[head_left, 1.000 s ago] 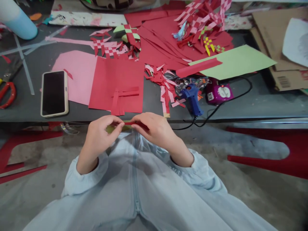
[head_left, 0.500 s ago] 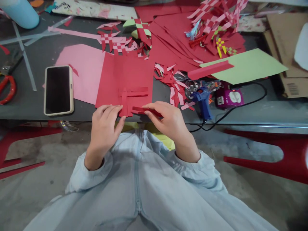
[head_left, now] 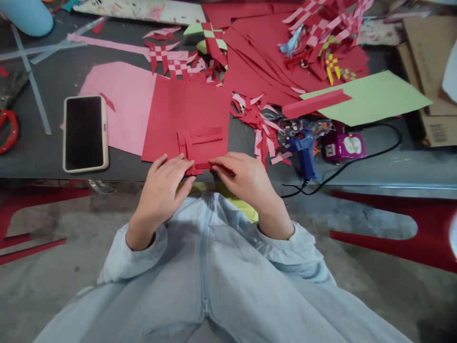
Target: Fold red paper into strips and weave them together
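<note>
Several red paper strips (head_left: 205, 139) lie crossed over one another on a red paper sheet (head_left: 194, 102) near the table's front edge. My left hand (head_left: 166, 178) rests with its fingertips on the left part of these strips, its fingers stretched out and the thumb apart. Between the thumb and fingers of my right hand (head_left: 246, 178) is a folded red paper strip (head_left: 203, 166). Its left end lies against the crossed strips by my left fingertips. Part of the crossing is hidden under the left fingers.
A phone (head_left: 84, 133) lies left on pink paper (head_left: 123, 109). On the right are a blue glue gun (head_left: 303, 150), a purple box (head_left: 344, 145) with a black cable, and green paper (head_left: 371, 97). Paper scraps (head_left: 262, 126) and woven paper pieces (head_left: 174, 62) lie around. Orange-handled pliers (head_left: 9, 131) sit far left.
My right hand has brought its strip left, up against the crossed strips. My left fingers have shifted right onto them, and the upper strips have turned slightly.
</note>
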Demonstrator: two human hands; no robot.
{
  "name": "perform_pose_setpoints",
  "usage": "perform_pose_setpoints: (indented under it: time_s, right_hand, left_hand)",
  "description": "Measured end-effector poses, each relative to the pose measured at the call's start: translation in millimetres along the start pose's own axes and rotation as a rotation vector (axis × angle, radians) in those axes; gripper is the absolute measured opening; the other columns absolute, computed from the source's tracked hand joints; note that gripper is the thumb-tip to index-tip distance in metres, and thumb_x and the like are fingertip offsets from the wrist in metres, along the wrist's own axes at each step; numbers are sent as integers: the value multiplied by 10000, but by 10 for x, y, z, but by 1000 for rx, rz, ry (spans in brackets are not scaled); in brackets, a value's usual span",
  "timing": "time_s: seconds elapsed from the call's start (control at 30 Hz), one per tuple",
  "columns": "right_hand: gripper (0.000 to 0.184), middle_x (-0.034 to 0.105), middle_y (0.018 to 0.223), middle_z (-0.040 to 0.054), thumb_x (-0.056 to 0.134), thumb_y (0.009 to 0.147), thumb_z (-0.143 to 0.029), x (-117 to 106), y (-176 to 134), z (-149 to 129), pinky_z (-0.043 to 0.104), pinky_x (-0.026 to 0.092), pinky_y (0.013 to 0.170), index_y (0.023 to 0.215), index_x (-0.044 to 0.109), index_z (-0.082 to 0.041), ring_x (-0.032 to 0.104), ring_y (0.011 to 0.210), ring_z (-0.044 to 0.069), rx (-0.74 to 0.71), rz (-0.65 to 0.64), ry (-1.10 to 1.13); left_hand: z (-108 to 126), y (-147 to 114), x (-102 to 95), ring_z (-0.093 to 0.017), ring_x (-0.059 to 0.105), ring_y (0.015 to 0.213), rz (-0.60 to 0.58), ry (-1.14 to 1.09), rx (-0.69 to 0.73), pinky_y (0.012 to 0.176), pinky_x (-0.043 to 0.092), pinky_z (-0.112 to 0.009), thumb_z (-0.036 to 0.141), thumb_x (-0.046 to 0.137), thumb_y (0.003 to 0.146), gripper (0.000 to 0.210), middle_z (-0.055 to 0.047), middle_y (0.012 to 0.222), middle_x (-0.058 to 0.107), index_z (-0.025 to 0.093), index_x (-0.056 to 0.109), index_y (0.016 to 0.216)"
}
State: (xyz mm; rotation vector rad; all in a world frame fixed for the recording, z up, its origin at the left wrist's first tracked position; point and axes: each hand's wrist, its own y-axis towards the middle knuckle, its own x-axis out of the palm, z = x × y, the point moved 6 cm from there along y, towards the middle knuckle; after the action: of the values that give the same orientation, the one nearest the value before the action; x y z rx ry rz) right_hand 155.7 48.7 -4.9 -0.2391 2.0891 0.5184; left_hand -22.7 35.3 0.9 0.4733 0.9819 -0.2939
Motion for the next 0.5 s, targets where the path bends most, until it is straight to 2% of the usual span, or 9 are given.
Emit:
perform_pose_setpoints:
  time_s: [0.13, 0.23, 0.37, 0.5]
  right_hand:
    - [210, 768, 909, 92, 548, 966, -241, -25, 19, -9, 339, 514, 730, 1013, 743, -178, 691, 830, 219, -12, 1, 1]
    - [190, 770, 896, 88, 562, 952, -230, -103, 37, 2, 340, 525, 734, 1002, 737, -177, 700, 824, 216, 6, 69, 52]
    - [111, 766, 871, 55, 601, 928, -239, -187, 53, 38, 341, 531, 757, 921, 707, -205, 702, 827, 205, 76, 130, 178]
    - [102, 715, 818, 41, 561, 946, -225, -190, 86, -45, 319, 506, 728, 877, 635, -207, 645, 772, 180, 6, 93, 244]
  left_hand:
    - [-9, 8, 34, -257, 645, 1227, -27, 54, -8, 1132, 403, -471, 344, 436, 1024, 373, -123, 1280, 713, 167, 635, 1285]
    - [-5, 8, 40, -273, 639, 1219, -28, 92, 5, 1094, 419, -470, 368, 429, 1030, 399, -142, 1270, 713, 157, 638, 1297]
    - [-17, 8, 49, -272, 620, 1214, -50, 106, -2, 1101, 392, -464, 418, 434, 1028, 519, -143, 1249, 713, 148, 495, 1466]
    - [-15, 1, 47, -263, 592, 1227, -80, 105, 2, 1151, 328, -475, 459, 440, 1023, 595, -118, 1187, 733, 155, 406, 1532]
